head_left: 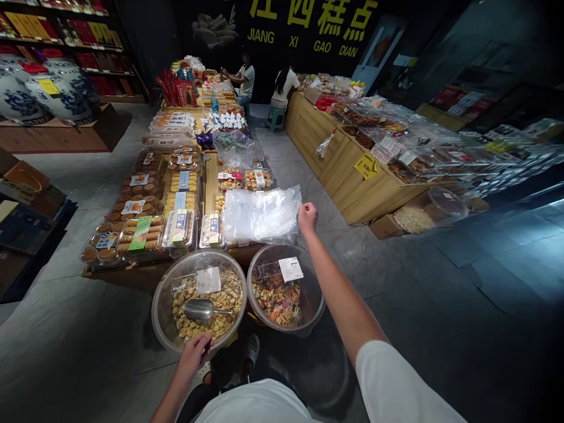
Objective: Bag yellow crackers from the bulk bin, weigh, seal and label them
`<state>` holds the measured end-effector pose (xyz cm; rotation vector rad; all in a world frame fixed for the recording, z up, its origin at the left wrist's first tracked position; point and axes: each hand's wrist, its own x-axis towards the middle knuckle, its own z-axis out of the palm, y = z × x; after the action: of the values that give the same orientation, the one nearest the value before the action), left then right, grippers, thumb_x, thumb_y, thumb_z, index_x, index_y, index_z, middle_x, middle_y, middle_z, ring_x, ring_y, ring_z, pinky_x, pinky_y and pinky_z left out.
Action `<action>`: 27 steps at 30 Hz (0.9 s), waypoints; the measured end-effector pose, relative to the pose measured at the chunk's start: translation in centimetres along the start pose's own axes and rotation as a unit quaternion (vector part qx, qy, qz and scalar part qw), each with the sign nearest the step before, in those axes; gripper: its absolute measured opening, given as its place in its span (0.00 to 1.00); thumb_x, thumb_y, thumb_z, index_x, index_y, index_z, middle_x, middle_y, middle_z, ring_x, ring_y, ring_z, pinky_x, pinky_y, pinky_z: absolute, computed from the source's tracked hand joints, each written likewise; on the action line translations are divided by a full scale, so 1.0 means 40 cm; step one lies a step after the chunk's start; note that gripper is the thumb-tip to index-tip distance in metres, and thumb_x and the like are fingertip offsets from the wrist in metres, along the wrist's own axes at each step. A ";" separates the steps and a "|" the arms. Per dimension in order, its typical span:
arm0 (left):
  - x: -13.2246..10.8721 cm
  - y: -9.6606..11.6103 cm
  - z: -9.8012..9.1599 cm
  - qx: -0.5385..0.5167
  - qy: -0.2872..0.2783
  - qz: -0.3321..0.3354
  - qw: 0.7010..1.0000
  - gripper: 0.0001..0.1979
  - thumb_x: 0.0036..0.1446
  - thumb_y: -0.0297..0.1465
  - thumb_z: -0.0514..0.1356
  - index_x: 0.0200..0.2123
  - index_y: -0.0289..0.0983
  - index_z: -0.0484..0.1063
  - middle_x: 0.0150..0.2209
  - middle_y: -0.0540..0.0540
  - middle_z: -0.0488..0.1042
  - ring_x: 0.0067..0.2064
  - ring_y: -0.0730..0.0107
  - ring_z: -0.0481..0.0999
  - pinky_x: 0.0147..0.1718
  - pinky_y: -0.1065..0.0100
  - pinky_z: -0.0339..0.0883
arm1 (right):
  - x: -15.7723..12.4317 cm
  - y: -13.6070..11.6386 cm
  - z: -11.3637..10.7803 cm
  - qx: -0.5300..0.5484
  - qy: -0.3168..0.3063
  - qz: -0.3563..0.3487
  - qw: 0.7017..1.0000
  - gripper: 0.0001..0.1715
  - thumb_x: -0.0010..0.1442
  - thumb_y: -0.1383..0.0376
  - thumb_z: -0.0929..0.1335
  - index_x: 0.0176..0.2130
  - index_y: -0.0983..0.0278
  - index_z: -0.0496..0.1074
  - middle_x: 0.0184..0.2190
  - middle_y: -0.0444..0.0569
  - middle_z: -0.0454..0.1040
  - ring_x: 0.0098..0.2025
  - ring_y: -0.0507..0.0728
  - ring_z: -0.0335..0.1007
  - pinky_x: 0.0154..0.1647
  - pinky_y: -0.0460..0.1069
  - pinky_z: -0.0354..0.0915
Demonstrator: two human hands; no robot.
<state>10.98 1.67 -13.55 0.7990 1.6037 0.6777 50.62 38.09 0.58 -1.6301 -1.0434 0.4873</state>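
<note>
My right hand (307, 217) is closed at the right edge of a stack of clear plastic bags (262, 216), which lies over the front of the display of packaged biscuits. My left hand (197, 351), fingers curled together, is at the near rim of a round clear tub (159, 314) of small round biscuits; whether anything is in those fingers is hidden. A metal scoop (199, 309) rests on the biscuits, beside a white label. To the right stands a second round tub (315, 314) with colourful wrapped pieces and a white label (291, 269).
Clear boxes of biscuits (141, 234) cover the table ahead. A long wooden counter (343, 176) loaded with packets runs along the right, beyond the aisle floor (304, 170). Two people sit at the back. Blue-and-white jars (59, 97) and cardboard boxes (26, 188) stand left.
</note>
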 end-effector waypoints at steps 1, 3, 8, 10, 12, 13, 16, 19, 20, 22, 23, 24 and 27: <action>0.004 0.018 0.005 -0.009 -0.029 0.012 0.999 0.32 0.47 0.64 0.60 0.26 0.38 0.70 0.21 0.53 0.60 0.20 0.75 0.56 0.20 0.71 0.45 | -0.027 -0.022 -0.027 0.023 -0.007 -0.004 1.000 0.08 0.63 0.65 0.58 0.31 0.61 0.59 0.33 0.45 0.69 0.37 0.51 0.64 0.42 0.45 0.63; 0.025 0.068 0.028 -0.031 -0.073 0.047 0.996 0.29 0.51 0.61 0.61 0.27 0.38 0.69 0.21 0.53 0.61 0.21 0.75 0.56 0.21 0.71 0.46 | -0.105 -0.061 -0.095 0.104 -0.022 0.001 0.994 0.07 0.63 0.63 0.56 0.33 0.59 0.57 0.34 0.45 0.70 0.34 0.50 0.67 0.36 0.45 0.65; 0.133 0.240 0.160 -0.227 -0.102 0.065 0.966 0.27 0.55 0.57 0.63 0.38 0.36 0.73 0.33 0.45 0.73 0.34 0.66 0.73 0.33 0.67 0.70 | -0.399 -0.067 -0.266 0.400 -0.014 0.108 0.910 0.13 0.53 0.60 0.66 0.33 0.58 0.54 0.30 0.41 0.68 0.33 0.55 0.75 0.31 0.48 0.70; 0.175 0.295 0.212 -0.329 -0.133 -0.003 0.935 0.35 0.57 0.62 0.57 0.46 0.35 0.73 0.44 0.36 0.76 0.44 0.57 0.78 0.41 0.58 0.75 | -0.523 -0.030 -0.298 0.416 0.011 0.148 0.897 0.15 0.52 0.59 0.66 0.34 0.57 0.54 0.32 0.43 0.71 0.35 0.58 0.79 0.33 0.52 0.74; 0.207 0.324 0.240 -0.395 -0.122 -0.015 0.910 0.42 0.56 0.67 0.51 0.53 0.36 0.69 0.52 0.31 0.74 0.51 0.51 0.77 0.45 0.53 0.76 | -0.636 0.022 -0.306 0.409 0.040 0.187 0.892 0.16 0.52 0.57 0.66 0.33 0.57 0.52 0.35 0.46 0.76 0.39 0.61 0.81 0.37 0.55 0.76; 0.219 0.329 0.244 -0.406 -0.115 -0.011 0.907 0.42 0.56 0.68 0.51 0.55 0.37 0.68 0.54 0.30 0.73 0.53 0.49 0.77 0.46 0.52 0.75 | -0.686 0.050 -0.304 0.406 0.053 0.207 0.889 0.16 0.51 0.57 0.66 0.33 0.57 0.52 0.36 0.48 0.77 0.40 0.62 0.82 0.38 0.56 0.77; 0.239 0.318 0.229 -0.341 -0.091 0.029 0.935 0.36 0.54 0.58 0.64 0.55 0.37 0.69 0.51 0.32 0.75 0.50 0.52 0.79 0.44 0.56 0.75 | -0.805 0.132 -0.292 0.387 0.062 0.257 0.883 0.17 0.50 0.57 0.67 0.32 0.57 0.53 0.37 0.50 0.79 0.40 0.63 0.82 0.38 0.57 0.77; 0.234 0.294 0.192 -0.231 -0.030 0.078 0.969 0.27 0.48 0.44 0.71 0.46 0.33 0.72 0.42 0.36 0.79 0.39 0.58 0.80 0.36 0.62 0.74 | -0.865 0.186 -0.292 0.302 0.052 0.294 0.905 0.16 0.49 0.56 0.68 0.33 0.58 0.57 0.31 0.46 0.75 0.34 0.60 0.79 0.34 0.55 0.76; 0.225 0.286 0.174 -0.211 -0.006 0.092 0.973 0.25 0.48 0.43 0.71 0.44 0.33 0.73 0.40 0.38 0.79 0.37 0.60 0.79 0.35 0.63 0.73 | -0.872 0.192 -0.295 0.245 0.064 0.290 0.923 0.17 0.49 0.55 0.69 0.35 0.58 0.60 0.30 0.44 0.73 0.31 0.58 0.76 0.32 0.54 0.75; 0.189 0.271 0.130 -0.164 0.036 0.143 0.975 0.20 0.49 0.41 0.69 0.40 0.34 0.74 0.38 0.40 0.79 0.37 0.60 0.78 0.36 0.63 0.72 | -0.869 0.177 -0.296 0.126 0.098 0.239 0.958 0.20 0.47 0.57 0.71 0.39 0.59 0.65 0.30 0.42 0.71 0.28 0.55 0.71 0.30 0.51 0.73; 0.163 0.263 0.104 -0.125 0.051 0.182 0.974 0.18 0.50 0.40 0.68 0.40 0.34 0.75 0.38 0.40 0.80 0.38 0.59 0.78 0.38 0.62 0.72 | -0.863 0.155 -0.290 0.091 0.097 0.204 0.970 0.21 0.47 0.57 0.72 0.41 0.59 0.67 0.30 0.42 0.71 0.27 0.54 0.69 0.29 0.49 0.71; 0.130 0.255 0.076 -0.072 0.060 0.230 0.969 0.16 0.52 0.40 0.66 0.40 0.35 0.76 0.39 0.40 0.80 0.40 0.57 0.78 0.41 0.61 0.72 | -0.857 0.123 -0.279 0.083 0.073 0.178 0.978 0.21 0.49 0.57 0.73 0.41 0.60 0.68 0.30 0.42 0.70 0.26 0.53 0.67 0.27 0.48 0.69; 0.006 0.232 -0.006 0.060 0.030 0.334 0.940 0.14 0.59 0.38 0.62 0.44 0.38 0.79 0.45 0.38 0.80 0.46 0.51 0.78 0.49 0.56 0.70 | -0.848 -0.014 -0.204 0.178 -0.128 0.176 0.960 0.16 0.58 0.52 0.71 0.34 0.61 0.71 0.26 0.45 0.70 0.24 0.54 0.67 0.22 0.47 0.65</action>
<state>11.98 7.43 -6.34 1.4537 1.4250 1.0952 38.62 5.48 -2.81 -1.4515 -0.7893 1.0855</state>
